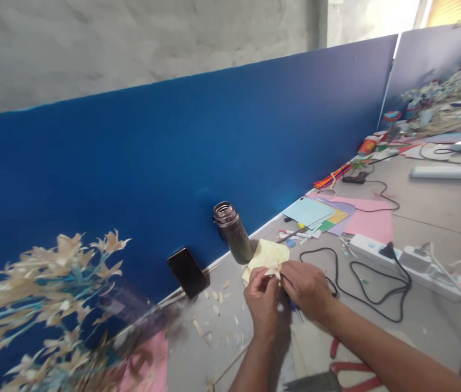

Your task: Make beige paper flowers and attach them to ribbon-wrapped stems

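Observation:
Over the table, my left hand (262, 296) and my right hand (306, 286) meet with fingertips pinched around a small cream flower (273, 269). Its petals show between the fingers, while its lower part is hidden by them. Behind the hands lies a pale yellow sheet (272, 251). Several loose cream petals (216, 296) are scattered on the table left of my left hand. Below my right forearm rests a red-handled cutting tool (355, 367), its dark metal end pointing left.
An uncapped dark flask (234, 234) stands by the blue partition (152, 179), with a phone (188, 272) leaning nearby. Finished-looking cream flowers (50, 283) rise at the left. Right of my hands are a black cable (371, 294), a white power strip (410, 267) and coloured paper (371, 218).

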`<action>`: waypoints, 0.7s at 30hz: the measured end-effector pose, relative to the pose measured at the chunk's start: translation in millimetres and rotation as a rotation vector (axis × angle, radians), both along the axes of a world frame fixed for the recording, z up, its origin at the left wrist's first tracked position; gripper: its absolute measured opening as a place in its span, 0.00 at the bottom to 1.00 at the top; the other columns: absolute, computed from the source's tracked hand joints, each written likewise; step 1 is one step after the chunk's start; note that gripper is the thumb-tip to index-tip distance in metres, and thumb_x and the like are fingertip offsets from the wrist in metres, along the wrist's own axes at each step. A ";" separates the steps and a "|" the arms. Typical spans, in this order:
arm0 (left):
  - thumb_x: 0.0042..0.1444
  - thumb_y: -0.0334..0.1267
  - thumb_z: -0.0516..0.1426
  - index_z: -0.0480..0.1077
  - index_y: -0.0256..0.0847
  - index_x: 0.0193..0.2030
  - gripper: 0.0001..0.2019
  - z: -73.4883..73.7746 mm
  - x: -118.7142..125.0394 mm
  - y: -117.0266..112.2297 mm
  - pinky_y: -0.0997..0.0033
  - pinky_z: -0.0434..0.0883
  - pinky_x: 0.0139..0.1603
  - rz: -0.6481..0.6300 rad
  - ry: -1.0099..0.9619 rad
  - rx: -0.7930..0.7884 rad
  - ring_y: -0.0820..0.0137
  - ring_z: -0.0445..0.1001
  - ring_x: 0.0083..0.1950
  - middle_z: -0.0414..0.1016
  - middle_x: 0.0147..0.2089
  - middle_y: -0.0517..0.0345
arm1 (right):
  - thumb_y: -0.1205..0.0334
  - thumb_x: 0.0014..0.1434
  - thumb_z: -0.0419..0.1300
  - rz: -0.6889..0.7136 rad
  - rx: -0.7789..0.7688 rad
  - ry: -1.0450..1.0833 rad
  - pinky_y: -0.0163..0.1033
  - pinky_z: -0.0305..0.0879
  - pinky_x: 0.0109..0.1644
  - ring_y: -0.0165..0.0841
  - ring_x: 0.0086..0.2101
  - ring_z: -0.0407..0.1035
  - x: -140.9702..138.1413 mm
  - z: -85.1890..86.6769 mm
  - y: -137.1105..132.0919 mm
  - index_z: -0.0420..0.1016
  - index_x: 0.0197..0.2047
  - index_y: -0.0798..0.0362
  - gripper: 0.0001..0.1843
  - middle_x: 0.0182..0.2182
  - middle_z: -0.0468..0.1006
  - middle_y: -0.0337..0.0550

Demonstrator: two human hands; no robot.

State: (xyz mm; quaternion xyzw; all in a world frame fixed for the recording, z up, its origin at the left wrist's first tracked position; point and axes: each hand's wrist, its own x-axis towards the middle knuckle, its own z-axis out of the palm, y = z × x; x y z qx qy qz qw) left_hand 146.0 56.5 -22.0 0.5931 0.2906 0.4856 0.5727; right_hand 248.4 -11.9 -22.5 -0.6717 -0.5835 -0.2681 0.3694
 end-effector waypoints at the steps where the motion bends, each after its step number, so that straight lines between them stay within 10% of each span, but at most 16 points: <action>1: 0.49 0.35 0.62 0.76 0.39 0.27 0.03 -0.6 0.1 0.5 0.69 0.69 0.43 -0.003 0.000 -0.005 0.67 0.72 0.39 0.72 0.36 0.55 | 0.70 0.65 0.52 0.014 -0.006 0.002 0.39 0.51 0.34 0.32 0.25 0.63 0.1 -0.1 -0.1 0.69 0.25 0.51 0.16 0.22 0.71 0.40; 12: 0.55 0.49 0.63 0.71 0.40 0.36 0.14 -7.1 0.0 0.0 0.76 0.66 0.32 -0.150 -0.044 -0.117 0.74 0.66 0.30 0.70 0.31 0.60 | 0.64 0.54 0.57 0.290 -0.050 0.898 0.36 0.63 0.30 0.32 0.26 0.69 5.3 10.9 3.7 0.79 0.33 0.52 0.08 0.29 0.80 0.42; 21: 0.55 0.44 0.62 0.68 0.40 0.31 0.11 -5.2 1.5 -3.1 0.76 0.64 0.30 -0.154 -0.050 -0.112 0.76 0.63 0.27 0.65 0.27 0.64 | 0.59 0.48 0.65 0.488 -0.122 1.503 0.32 0.50 0.23 0.25 0.19 0.55 7.8 6.6 8.0 0.80 0.34 0.56 0.11 0.19 0.67 0.33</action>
